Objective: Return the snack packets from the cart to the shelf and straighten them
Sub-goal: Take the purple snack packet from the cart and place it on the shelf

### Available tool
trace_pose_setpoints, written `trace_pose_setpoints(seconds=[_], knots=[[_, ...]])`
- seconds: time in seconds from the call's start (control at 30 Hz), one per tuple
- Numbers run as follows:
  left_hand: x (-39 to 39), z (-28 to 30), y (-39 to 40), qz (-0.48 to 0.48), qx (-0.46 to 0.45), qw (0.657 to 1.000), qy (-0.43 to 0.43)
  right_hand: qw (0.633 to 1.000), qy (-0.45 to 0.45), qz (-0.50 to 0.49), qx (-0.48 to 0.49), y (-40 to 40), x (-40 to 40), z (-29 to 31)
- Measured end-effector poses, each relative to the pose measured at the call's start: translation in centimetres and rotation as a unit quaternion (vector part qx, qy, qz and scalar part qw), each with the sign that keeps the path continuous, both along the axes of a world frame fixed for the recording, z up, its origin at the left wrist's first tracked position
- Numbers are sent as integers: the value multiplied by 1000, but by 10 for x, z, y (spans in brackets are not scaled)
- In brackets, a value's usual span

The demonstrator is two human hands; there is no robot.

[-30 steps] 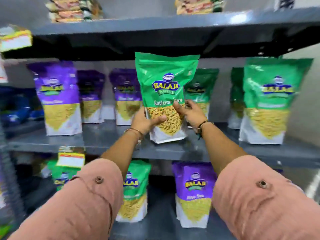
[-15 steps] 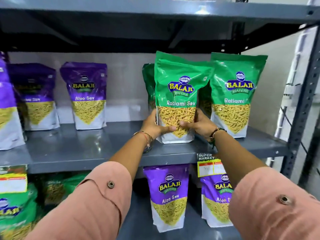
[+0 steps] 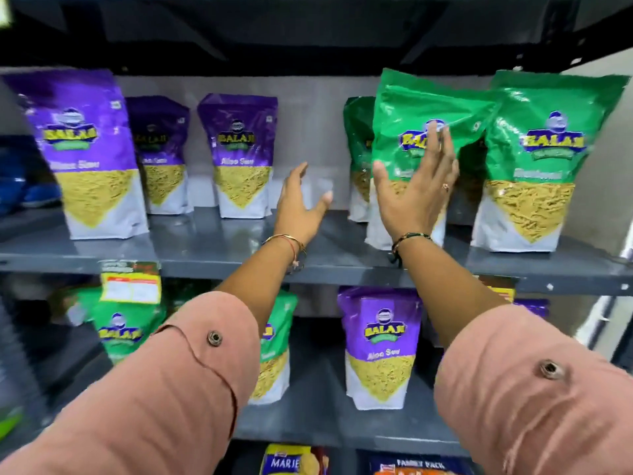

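Observation:
A green Ratlami Sev packet (image 3: 423, 108) stands on the grey middle shelf (image 3: 212, 248), its top leaning right against another green packet (image 3: 551, 156). My right hand (image 3: 416, 186) is spread flat, palm on the leaning packet's front, fingers apart, not gripping. To the left of that packet my left hand (image 3: 301, 204) hovers above the shelf, open and holding nothing. A third green packet (image 3: 356, 145) stands behind. Three purple Aloo Sev packets (image 3: 85, 152) (image 3: 161, 156) (image 3: 241, 156) stand on the shelf's left part.
The upper shelf's dark underside (image 3: 308, 32) hangs just above the packet tops. The lower shelf (image 3: 325, 430) holds a purple packet (image 3: 380, 347) and green packets (image 3: 120, 334). A yellow price tag (image 3: 132, 286) hangs on the shelf edge. No cart in view.
Both hands have let go of the green packet's base. The right hand now lies flat on its front; the left has drawn away to the left. The packet's top leans right.

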State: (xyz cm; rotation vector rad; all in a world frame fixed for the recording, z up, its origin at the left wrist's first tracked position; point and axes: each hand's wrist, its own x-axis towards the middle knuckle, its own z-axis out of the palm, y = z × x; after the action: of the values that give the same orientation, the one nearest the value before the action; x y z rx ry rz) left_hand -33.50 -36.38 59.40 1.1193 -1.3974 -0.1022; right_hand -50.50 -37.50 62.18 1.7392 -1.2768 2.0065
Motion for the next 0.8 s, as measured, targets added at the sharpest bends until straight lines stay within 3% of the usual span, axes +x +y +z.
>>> trace_pose_setpoints(seconds=[0.07, 0.17, 0.33, 0.43, 0.67, 0.73, 0.8], knots=[[42, -4, 24, 53, -24, 998, -6, 995, 81, 38, -48, 12, 42, -1], [108, -13, 70, 127, -29, 991, -12, 968, 171, 172, -71, 32, 118, -9], [222, -63, 171, 270, 13, 963, -8, 908, 220, 357, -25, 87, 252, -54], [280, -116, 256, 363, 69, 928, 42, 857, 261, 444, 29, 133, 326, -105], [365, -269, 436, 497, 211, 819, 195, 677, 385, 600, 185, 234, 447, -243], [364, -311, 474, 491, 239, 793, 270, 605, 445, 614, 243, 261, 473, -299], [353, -357, 505, 493, 250, 758, 346, 512, 522, 610, 305, 289, 492, -360]])
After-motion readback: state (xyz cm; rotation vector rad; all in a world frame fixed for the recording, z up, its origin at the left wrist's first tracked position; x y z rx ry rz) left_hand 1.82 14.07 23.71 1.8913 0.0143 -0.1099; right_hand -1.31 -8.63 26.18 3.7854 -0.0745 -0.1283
